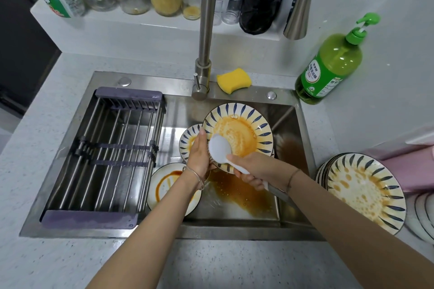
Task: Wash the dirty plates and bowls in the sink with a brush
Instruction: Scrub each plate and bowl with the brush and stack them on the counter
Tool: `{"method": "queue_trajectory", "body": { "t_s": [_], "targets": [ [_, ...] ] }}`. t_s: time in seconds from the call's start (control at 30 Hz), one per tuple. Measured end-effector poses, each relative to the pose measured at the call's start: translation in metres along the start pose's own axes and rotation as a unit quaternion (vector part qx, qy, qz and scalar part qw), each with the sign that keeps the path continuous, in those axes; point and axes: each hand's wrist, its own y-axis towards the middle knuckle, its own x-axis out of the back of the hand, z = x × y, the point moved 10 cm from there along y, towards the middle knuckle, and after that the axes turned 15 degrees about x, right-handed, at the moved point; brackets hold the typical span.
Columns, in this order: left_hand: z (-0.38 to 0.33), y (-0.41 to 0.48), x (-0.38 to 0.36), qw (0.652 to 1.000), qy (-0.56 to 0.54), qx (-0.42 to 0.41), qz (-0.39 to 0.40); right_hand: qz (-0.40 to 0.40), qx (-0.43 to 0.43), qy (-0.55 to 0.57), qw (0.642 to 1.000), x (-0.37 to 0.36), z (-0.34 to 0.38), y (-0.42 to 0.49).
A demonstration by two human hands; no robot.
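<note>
Orange-stained, the blue-striped plate (244,129) was gripped by the left hand (199,152) above the sink (234,230), the white brush (219,149) clasped in the right hand (253,171); it could be chipped if the wet grip slipped.

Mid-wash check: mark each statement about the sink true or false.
1. The left hand holds the striped plate by its rim. True.
2. The right hand holds a sponge. False: it grips the white brush; the yellow sponge lies on the sink ledge.
3. The rack holds washed plates. False: nothing lies on the rack.
4. Dirty plates are stacked on the counter right of the sink. True.
</note>
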Motion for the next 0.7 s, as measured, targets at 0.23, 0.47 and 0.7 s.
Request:
{"method": "queue_trajectory", "body": {
  "t_s": [0.23, 0.47, 0.7],
  "targets": [
    [0.008, 0.010, 0.018, 0.999, -0.029, 0.002, -0.019, 0.020, -0.006, -0.107, 0.994, 0.019, -0.018, -0.018],
    [0.006, -0.001, 0.006, 1.000, -0.014, 0.000, -0.021, 0.000, 0.039, -0.115, 0.993, 0.009, -0.007, -0.008],
    [0.005, 0.005, 0.016, 1.000, -0.029, -0.001, -0.008, -0.007, -0.005, -0.153, 0.988, 0.031, -0.023, -0.016]
  ]
}}
